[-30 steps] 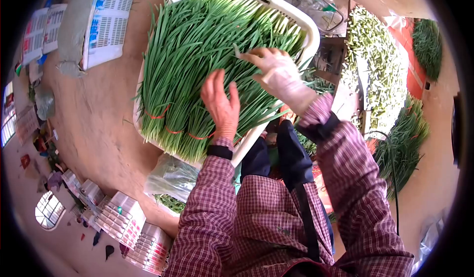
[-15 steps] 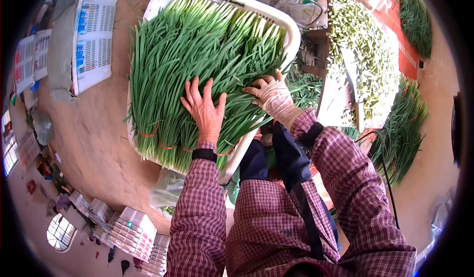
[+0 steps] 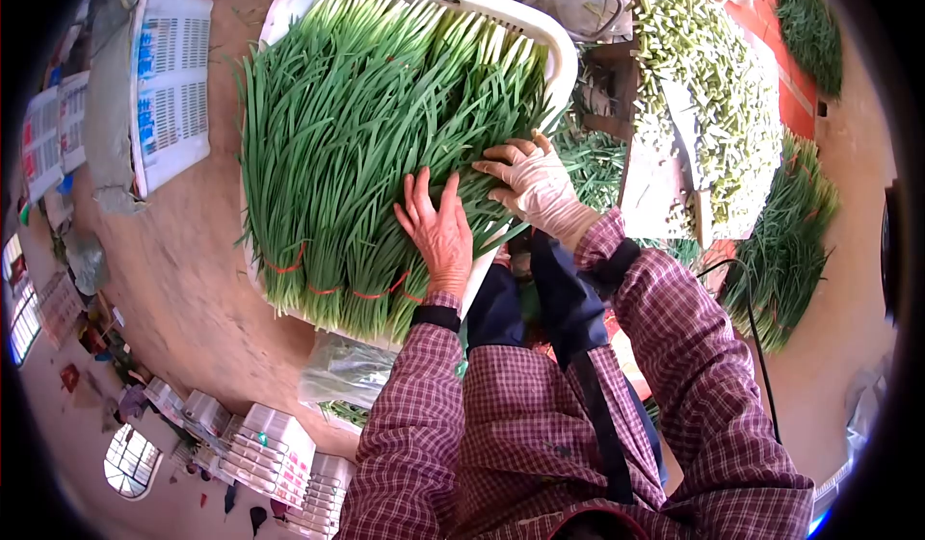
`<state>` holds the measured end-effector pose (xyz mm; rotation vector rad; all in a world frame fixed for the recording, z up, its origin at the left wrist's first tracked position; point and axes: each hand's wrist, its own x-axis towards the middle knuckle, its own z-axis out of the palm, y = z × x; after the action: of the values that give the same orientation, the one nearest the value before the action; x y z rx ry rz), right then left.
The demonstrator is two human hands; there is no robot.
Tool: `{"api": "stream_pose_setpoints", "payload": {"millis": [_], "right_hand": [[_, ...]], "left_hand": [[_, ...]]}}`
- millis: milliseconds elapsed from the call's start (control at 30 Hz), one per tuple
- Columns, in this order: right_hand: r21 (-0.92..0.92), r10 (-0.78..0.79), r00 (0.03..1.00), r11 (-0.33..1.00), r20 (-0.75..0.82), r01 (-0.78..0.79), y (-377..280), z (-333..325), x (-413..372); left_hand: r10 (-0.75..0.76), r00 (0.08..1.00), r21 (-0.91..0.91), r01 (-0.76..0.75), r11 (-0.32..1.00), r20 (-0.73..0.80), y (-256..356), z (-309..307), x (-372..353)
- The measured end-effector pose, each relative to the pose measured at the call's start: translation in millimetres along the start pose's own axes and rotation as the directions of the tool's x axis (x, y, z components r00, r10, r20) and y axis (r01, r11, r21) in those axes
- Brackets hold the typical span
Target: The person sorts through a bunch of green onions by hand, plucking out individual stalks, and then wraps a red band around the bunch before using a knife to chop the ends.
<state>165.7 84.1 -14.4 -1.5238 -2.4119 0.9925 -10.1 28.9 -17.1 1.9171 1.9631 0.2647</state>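
A white plastic basket [image 3: 562,53] is filled with long bundles of green chives [image 3: 356,126], pale stem ends at the far and near sides. Red bands [image 3: 371,295] circle several bundles at the near end. My bare left hand [image 3: 440,234] lies on the chives at the basket's right near part, fingers spread. Just right of it, my right hand [image 3: 541,185] in a whitish glove rests on the chives at the basket's right side, its fingers apart and slightly bent. Neither hand visibly grips a bundle.
To the right, a board [image 3: 655,179] bears a heap of cut stem pieces [image 3: 713,68] and a knife [image 3: 686,140]. More chives [image 3: 785,251] lie beyond it. White crates [image 3: 173,87] stand at the left, and stacked crates [image 3: 265,453] at the lower left.
My left hand has slid right across the chives, closer to my right hand. My right hand stays in nearly the same place. The basket sits slightly further left in view.
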Motion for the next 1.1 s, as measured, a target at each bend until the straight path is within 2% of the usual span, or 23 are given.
{"api": "stream_pose_setpoints", "payload": {"millis": [67,100,167,200,333,400,667,733,767,867,933,1000,1033,1067,1100], "right_hand": [[0.058,-0.008,0.991,0.998,-0.136,0.016,0.3,-1.9,0.9],[0.058,-0.009,0.991,0.998,-0.133,0.017,0.4,-2.9,2.1],[0.206,0.181,0.969,0.968,-0.166,-0.145,-6.0,-11.9,9.6],[0.184,0.171,0.937,0.976,-0.304,-0.118,-9.5,-12.7,15.9],[0.027,0.177,0.941,0.984,-0.289,-0.177,-22.2,-1.0,40.5],[0.014,0.151,0.945,0.988,-0.290,-0.154,-21.4,12.3,48.6],[-0.071,0.257,0.934,0.957,-0.248,-0.282,-29.7,46.8,77.7],[-0.039,0.235,0.916,0.964,-0.326,-0.262,-28.6,47.2,80.2],[-0.009,0.276,0.908,0.956,-0.316,-0.294,-25.4,40.4,80.2],[0.276,0.380,0.837,0.917,-0.393,-0.287,-15.8,-2.5,59.5],[0.577,0.525,0.811,0.758,-0.259,-0.306,-17.3,-45.5,31.4],[0.635,0.382,0.911,0.744,-0.154,-0.205,-11.3,-77.4,-10.7],[0.512,0.123,0.992,0.853,-0.009,-0.101,5.5,-77.2,-36.4],[0.402,-0.127,0.977,0.914,0.173,0.048,14.7,-73.6,-55.2],[0.165,-0.065,0.861,0.986,0.504,-0.022,-2.7,-81.6,-67.4]], "left_hand": [[-0.024,0.999,-0.018,0.024,1.000,-0.027,-0.4,0.8,-2.0],[-0.017,0.999,-0.017,0.016,1.000,-0.032,-1.1,1.4,-1.3],[-0.009,0.999,-0.016,0.009,1.000,-0.036,-2.4,2.7,-1.6],[-0.006,0.999,-0.010,0.006,1.000,-0.034,-2.9,3.2,-1.7],[-0.012,0.999,0.000,0.012,1.000,-0.030,-2.9,3.2,-1.5],[-0.009,0.999,-0.005,0.009,1.000,-0.031,-1.9,1.8,-1.2],[-0.014,1.000,-0.013,0.014,1.000,-0.022,-6.1,4.5,-2.0],[-0.015,0.999,-0.012,0.015,1.000,-0.029,-5.9,5.3,-1.7],[-0.014,1.000,-0.014,0.014,1.000,-0.027,-5.9,5.5,-1.8],[-0.009,0.999,-0.029,0.008,1.000,-0.041,-6.9,4.6,-1.3],[-0.009,0.999,-0.022,0.008,1.000,-0.039,-6.8,5.6,-0.7],[-0.008,0.999,-0.022,0.007,1.000,-0.039,-6.2,5.7,-0.5],[-0.007,0.999,-0.016,0.006,1.000,-0.039,-5.7,5.6,-0.3],[-0.010,0.999,-0.020,0.009,1.000,-0.043,-6.0,6.2,-0.4],[-0.008,0.999,-0.020,0.007,1.000,-0.047,-6.7,7.2,-0.8]]}}
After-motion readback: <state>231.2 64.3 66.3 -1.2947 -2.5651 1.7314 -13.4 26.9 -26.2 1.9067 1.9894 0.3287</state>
